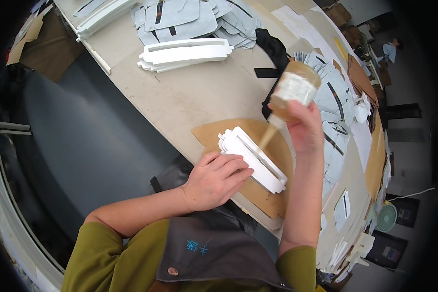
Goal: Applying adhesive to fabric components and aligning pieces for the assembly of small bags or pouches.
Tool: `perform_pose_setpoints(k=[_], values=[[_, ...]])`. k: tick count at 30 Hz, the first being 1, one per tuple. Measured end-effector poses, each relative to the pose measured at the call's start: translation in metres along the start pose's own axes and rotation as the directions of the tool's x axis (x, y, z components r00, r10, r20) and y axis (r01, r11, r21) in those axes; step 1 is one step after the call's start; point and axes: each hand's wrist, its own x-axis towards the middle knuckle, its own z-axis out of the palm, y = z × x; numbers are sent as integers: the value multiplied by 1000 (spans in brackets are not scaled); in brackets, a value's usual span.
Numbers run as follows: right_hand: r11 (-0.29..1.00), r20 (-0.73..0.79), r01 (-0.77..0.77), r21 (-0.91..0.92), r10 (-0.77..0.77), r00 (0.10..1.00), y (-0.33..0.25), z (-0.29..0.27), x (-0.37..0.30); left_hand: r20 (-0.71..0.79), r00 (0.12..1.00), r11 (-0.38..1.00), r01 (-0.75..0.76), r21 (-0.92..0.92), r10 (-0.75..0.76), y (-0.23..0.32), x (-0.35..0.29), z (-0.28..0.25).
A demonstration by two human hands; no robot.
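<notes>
Resting on the near edge of a white slotted frame [250, 156], the left hand [218, 180] had its fingers close together and a little bent; whether they gripped the frame, I could not tell. The frame lay slantwise upon a brown sheet [209, 132], at the near side of the table [155, 100]. The right hand [305, 124] was closed around an amber bottle [298, 86], which was tilted with its narrow nozzle [270, 134] downward to the slot. Contact of the tip was not clear. Farther away lay more white frames [185, 53], near grey pieces [180, 19].
</notes>
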Motion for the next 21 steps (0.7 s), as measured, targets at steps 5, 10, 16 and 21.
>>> perform_pose_setpoints(k=[5,10,16,21], values=[[791,156,20,612,-145,977,-33,-10,-11,41,999,1000,7,5,-7,-2,-4,0],[997,-219,83,-3,-82,972,-43,-1,-10,41,999,1000,-8,4,8,-2,-4,2],[685,26,113,720,-190,981,-48,4,-10,53,998,1000,15,15,-16,0,-4,2],[957,-158,100,272,-58,986,-24,1,-8,64,998,999,9,44,-12,-1,-2,2]])
